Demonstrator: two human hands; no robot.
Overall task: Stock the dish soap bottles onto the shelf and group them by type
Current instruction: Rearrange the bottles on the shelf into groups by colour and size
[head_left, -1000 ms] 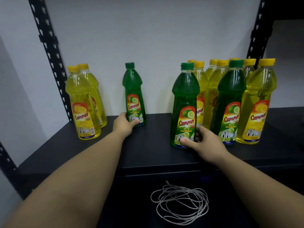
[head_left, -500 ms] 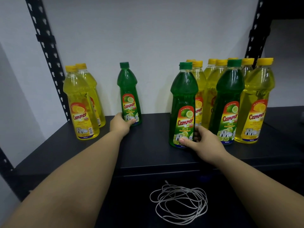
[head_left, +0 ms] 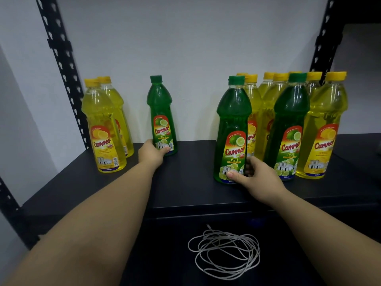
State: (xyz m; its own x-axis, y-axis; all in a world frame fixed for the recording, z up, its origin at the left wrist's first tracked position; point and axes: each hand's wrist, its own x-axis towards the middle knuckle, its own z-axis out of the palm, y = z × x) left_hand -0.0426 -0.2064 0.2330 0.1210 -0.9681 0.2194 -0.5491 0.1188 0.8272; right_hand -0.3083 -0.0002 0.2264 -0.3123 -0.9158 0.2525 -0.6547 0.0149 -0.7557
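Note:
On the black shelf [head_left: 185, 182] my left hand [head_left: 151, 152] grips the base of an upright green lime bottle [head_left: 161, 114] standing at the back wall. My right hand [head_left: 253, 176] holds the bottom of a second green lime bottle [head_left: 232, 129] near the shelf's front. A third green bottle [head_left: 288, 124] stands to the right among several yellow lemon bottles [head_left: 325, 124]. Two yellow lemon bottles [head_left: 103, 124] stand together at the far left.
Black perforated uprights [head_left: 59, 65] frame the shelf at left and right, against a white wall. A loose coil of grey cable [head_left: 224, 252] lies on the dark level below the shelf's front edge.
The lime bottle in my left hand has slid a little to the left along the back wall. My right hand stays on the front lime bottle.

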